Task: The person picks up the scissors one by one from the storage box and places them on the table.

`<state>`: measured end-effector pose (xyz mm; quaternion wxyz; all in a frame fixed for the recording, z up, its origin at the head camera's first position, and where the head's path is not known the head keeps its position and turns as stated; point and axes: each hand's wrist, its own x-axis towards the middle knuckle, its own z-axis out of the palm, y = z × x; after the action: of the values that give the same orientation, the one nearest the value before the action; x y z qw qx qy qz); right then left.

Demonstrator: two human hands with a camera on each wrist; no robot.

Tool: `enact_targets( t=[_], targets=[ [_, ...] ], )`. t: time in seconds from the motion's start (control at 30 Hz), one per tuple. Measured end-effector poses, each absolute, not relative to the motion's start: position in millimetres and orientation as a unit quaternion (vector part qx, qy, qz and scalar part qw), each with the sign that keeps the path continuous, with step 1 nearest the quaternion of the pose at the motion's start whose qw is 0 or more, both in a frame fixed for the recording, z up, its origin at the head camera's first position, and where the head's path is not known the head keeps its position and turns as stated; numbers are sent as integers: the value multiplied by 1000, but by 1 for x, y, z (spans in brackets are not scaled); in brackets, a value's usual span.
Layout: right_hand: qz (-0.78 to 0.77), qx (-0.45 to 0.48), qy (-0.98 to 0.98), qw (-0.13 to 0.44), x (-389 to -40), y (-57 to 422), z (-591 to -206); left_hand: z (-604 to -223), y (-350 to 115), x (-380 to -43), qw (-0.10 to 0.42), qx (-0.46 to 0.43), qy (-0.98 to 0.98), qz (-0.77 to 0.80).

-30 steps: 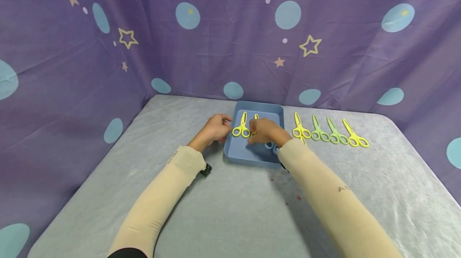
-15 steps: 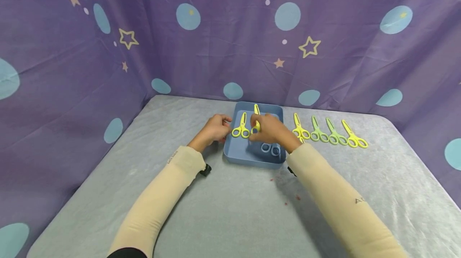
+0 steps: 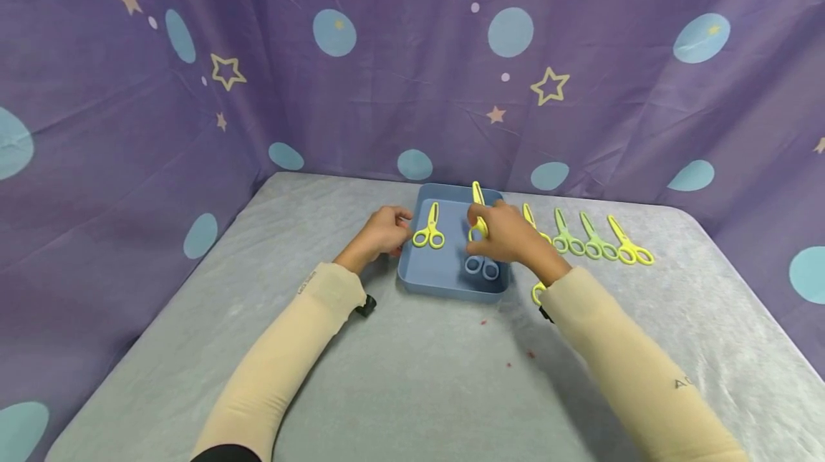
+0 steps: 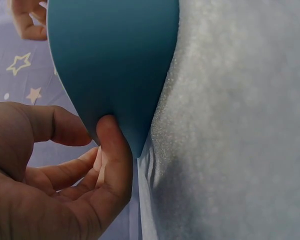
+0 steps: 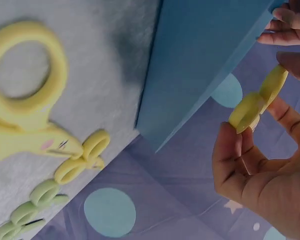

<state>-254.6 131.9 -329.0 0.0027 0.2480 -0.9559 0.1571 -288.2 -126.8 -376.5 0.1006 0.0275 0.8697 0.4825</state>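
My left hand (image 3: 383, 231) pinches the left wall of a shallow blue tray (image 3: 433, 274); the left wrist view shows the thumb outside it and the fingers at the rim. Over the tray's right half, my right hand (image 3: 512, 233) holds yellow scissors (image 3: 478, 194) by the handle rings, blades pointing away. In the right wrist view these scissors (image 5: 247, 111) sit between thumb and fingertips. Lying in the tray are other yellow scissors (image 3: 430, 226) at the left and blue scissors (image 3: 474, 266) at the near right, their blades partly hidden by the hand.
Right of the tray lie yellow scissors (image 3: 527, 215) partly behind my hand, two green pairs (image 3: 566, 234) and another yellow pair (image 3: 626, 243). More yellow scissors (image 3: 536, 294) show beside my right sleeve. A purple curtain (image 3: 374, 118) hangs behind the table.
My right hand has raised the yellow scissors off the tray's floor and carried them rightward, uncovering more of the blue scissors. The left hand stays at the tray's left wall.
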Motion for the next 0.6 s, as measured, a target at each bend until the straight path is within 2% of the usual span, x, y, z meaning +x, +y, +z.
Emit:
enact_targets(
  t=[0.3,0.6],
  targets=[
    [151,253,-953,64,-244,162,-328,-376,-124,-287,104,28,870,481],
    [149,244,-955,76,-232,191,-322,-376,-125,-288,104,21,872,478]
  ],
)
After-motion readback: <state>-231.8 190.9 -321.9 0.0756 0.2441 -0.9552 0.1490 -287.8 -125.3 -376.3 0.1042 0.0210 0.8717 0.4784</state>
